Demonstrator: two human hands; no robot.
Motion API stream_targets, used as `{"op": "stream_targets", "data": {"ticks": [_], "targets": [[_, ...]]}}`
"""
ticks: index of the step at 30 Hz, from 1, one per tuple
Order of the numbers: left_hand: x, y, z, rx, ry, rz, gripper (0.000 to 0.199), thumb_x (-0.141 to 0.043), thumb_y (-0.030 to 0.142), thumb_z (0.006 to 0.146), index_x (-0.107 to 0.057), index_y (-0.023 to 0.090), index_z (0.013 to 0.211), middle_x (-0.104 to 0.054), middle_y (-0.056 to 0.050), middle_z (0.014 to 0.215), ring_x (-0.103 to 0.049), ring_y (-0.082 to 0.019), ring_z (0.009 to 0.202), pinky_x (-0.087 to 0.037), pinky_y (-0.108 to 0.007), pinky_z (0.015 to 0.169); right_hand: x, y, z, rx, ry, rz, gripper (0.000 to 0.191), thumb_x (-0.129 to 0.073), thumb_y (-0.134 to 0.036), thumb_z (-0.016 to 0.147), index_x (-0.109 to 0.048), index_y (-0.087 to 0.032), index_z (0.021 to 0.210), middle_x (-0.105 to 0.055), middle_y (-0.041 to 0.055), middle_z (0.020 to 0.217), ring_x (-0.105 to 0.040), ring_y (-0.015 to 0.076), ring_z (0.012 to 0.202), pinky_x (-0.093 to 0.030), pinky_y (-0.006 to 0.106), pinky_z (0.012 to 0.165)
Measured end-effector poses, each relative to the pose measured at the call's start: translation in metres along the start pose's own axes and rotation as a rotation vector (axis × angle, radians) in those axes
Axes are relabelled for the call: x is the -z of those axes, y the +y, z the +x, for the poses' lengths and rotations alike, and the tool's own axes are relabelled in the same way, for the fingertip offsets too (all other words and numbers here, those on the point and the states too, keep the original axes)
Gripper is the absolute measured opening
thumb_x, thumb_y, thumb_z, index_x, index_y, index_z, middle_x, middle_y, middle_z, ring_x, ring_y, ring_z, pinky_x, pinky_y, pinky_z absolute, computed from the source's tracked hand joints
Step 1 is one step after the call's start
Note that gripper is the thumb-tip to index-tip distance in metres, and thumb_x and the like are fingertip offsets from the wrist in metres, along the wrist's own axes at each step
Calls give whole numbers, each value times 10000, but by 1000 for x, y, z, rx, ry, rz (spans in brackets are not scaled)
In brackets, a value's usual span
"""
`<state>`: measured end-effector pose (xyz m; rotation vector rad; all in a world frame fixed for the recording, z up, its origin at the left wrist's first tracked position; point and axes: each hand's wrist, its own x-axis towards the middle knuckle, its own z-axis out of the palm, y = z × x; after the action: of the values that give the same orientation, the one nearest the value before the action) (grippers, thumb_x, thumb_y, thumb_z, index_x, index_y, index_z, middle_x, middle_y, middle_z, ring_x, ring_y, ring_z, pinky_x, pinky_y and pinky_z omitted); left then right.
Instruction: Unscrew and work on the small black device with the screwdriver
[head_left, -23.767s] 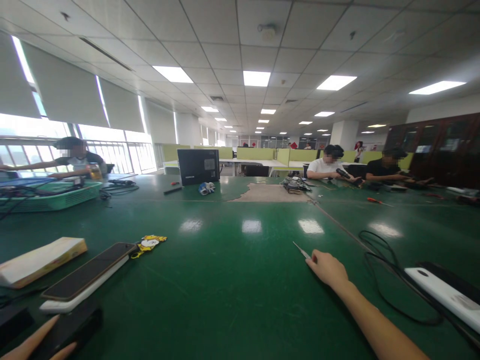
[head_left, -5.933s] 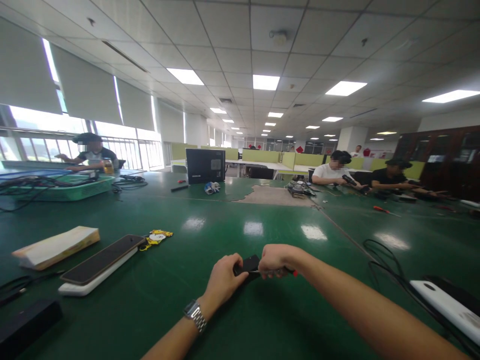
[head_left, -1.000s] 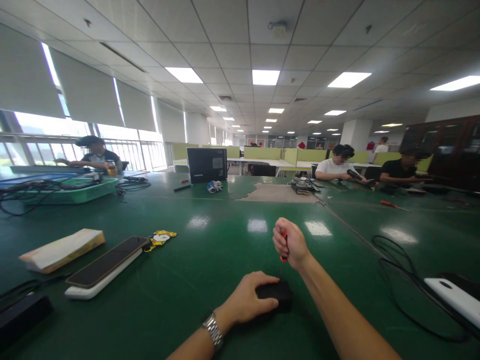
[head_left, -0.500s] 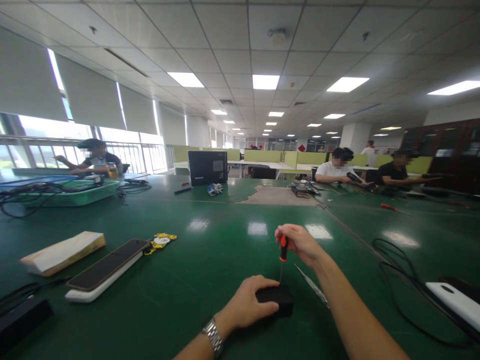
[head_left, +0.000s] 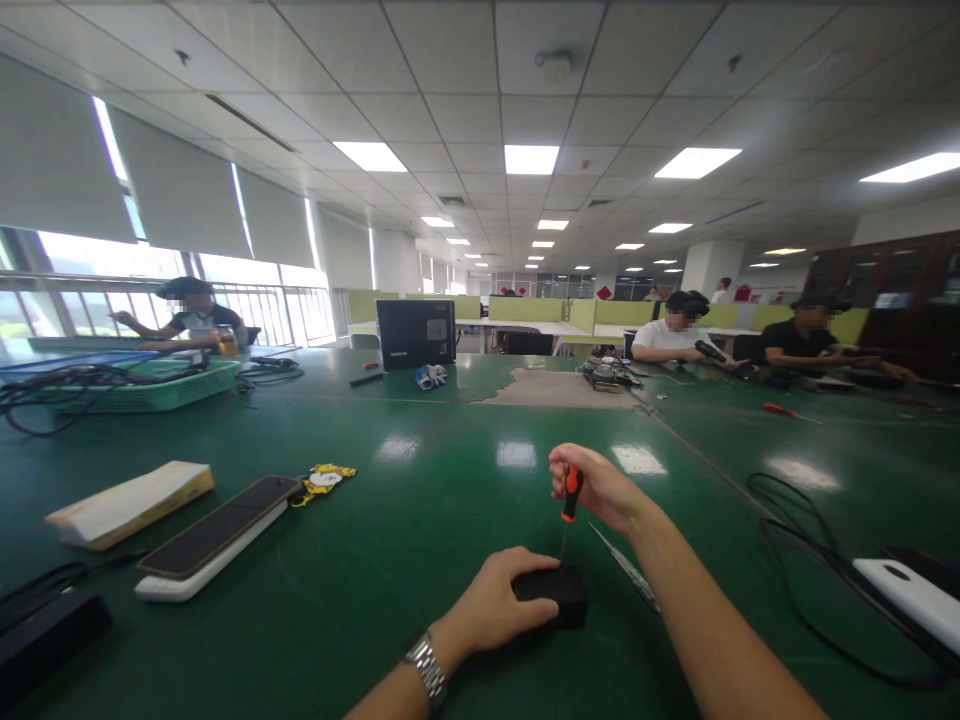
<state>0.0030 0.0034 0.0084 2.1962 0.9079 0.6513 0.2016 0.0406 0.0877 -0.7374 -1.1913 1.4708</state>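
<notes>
Head view: right fingers (head_left: 556, 470) curled closed round the top of an orange-and-black screwdriver (head_left: 572, 490), held near upright. Left fingers (head_left: 534, 559) partly spread, index along the far side and thumb along the near side of a black block (head_left: 574, 602). Block sits flat on the tabletop (head_left: 390, 610), right end poking out past the grip. Screwdriver tip meets it by the left index fingertip; can't tell if it's seated in anything.

Handling, my read: block is stiff, probably a hard case, not heavy, could skid on the glossy top. Hold across the long sides, press down, index clear of the tip. Screwdriver is light and rigid, shaft thin; take the fat part of the handle, push in line with the shaft.

Further out: slim silver tool (head_left: 627, 572), looks like tweezers, right of the block. Fine points, likely easy to bend; lift by the middle. Phone (head_left: 225, 525) well off left: glass, fragile.
</notes>
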Motion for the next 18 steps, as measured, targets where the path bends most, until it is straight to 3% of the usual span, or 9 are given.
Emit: {"op": "stream_targets", "data": {"ticks": [4, 8, 13, 18], "targets": [[-2, -2, 1, -10, 11, -11, 452, -703, 365, 773, -630, 250, 1205, -639, -33, 1052, -589, -210, 933, -439, -288, 848, -2, 1, 0, -28, 31, -80, 307, -715, -454, 690, -586, -177, 721, -631, -10, 588, -590, 139, 502, -476, 254, 516], [-3, -3, 0, -27, 25, -7, 449, -712, 358, 770, -632, 259, 1201, -642, -27, 1043, -590, -205, 931, -437, -286, 851, -6, -1, -1, -14, 12, -150, 273, -690, -411, 722, -641, -142, 720, -653, 18, 652, -605, 126, 566, -496, 247, 592], [-3, -3, -1, -23, 41, 28, 438, -703, 369, 777, -635, 259, 1195, -647, -32, 1058, -581, -215, 964, -422, -301, 897, -7, -3, -3, -42, -70, -45, 223, -637, -394, 748, -631, -171, 733, -580, -31, 522, -534, 114, 472, -507, 298, 628], [-4, -3, -2, -26, 56, 43, 441, -697, 393, 776, -635, 264, 1193, -650, -34, 1048, -581, -223, 955, -426, -314, 901, -9, -4, -4, -41, -12, -63, 207, -674, -364, 732, -629, -173, 796, -646, 4, 708, -587, 122, 594, -483, 255, 608]]}}
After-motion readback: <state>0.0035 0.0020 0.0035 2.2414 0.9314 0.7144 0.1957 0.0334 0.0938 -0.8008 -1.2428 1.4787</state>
